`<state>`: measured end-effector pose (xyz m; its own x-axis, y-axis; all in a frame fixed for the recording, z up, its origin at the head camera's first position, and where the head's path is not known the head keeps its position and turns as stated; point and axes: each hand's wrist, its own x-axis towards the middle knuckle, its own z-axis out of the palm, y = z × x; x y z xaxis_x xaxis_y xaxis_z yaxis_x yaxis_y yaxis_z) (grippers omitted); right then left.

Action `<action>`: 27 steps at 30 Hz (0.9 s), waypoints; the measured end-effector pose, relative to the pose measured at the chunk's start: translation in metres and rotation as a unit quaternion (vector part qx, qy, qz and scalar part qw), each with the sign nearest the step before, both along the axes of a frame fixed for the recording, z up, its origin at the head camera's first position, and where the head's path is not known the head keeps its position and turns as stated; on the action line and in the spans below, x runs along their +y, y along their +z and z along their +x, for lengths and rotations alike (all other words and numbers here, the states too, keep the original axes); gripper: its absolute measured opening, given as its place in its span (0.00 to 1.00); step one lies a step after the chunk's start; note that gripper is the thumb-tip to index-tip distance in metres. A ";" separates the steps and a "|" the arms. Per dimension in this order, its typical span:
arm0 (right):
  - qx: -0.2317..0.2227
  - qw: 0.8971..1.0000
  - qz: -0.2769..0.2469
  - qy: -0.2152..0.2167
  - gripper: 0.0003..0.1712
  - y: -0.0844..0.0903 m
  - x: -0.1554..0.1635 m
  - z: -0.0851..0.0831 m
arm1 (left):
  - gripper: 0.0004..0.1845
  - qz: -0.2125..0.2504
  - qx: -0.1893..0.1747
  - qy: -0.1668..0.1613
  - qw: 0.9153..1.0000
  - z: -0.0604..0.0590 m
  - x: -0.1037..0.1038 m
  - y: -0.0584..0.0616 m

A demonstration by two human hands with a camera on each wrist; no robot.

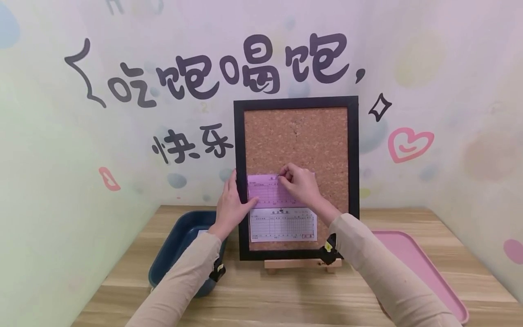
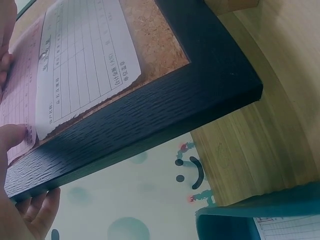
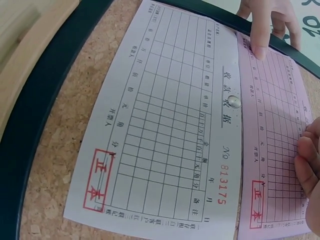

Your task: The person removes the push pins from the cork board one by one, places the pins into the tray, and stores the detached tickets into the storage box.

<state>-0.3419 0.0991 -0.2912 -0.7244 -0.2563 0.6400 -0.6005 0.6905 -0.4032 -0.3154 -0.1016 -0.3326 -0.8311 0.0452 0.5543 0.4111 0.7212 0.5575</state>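
- The head camera is looking forward and slightly down from behind both arms, taking in the whole cork board (image 1: 296, 141) on its stand, the table (image 1: 286, 290) and the wall behind.
- The left wrist camera is sitting very close below the board's black frame (image 2: 150, 115), rolled sideways, catching the white receipt (image 2: 82, 55) and pink receipt (image 2: 17, 100) at a slant.
- The right wrist camera is hovering close over the board, rolled sideways, facing the white receipt (image 3: 170, 125) and pink receipt (image 3: 275, 145).
- All three views are sharing the two receipts and the frame.
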 end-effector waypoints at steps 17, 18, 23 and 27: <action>0.012 1.000 -0.002 -0.016 0.04 -0.005 0.000 0.003 | 0.51 -0.005 -0.003 0.006 1.000 0.001 0.000 0.000; 0.010 1.000 -0.004 -0.017 0.04 -0.004 -0.001 0.003 | 0.51 -0.005 -0.001 0.006 1.000 0.001 0.000 0.000; -0.001 1.000 0.000 -0.017 0.04 0.001 -0.001 0.003 | 0.50 0.000 0.000 0.003 1.000 0.000 0.000 0.001; -0.008 1.000 0.022 -0.010 0.04 0.006 -0.001 0.003 | 0.50 0.003 -0.008 0.002 1.000 0.000 0.001 0.001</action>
<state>-0.3384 0.0978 -0.2849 -0.7397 -0.2691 0.6168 -0.5800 0.7199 -0.3814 -0.3152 -0.1010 -0.3320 -0.8398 0.0376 0.5417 0.3988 0.7197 0.5683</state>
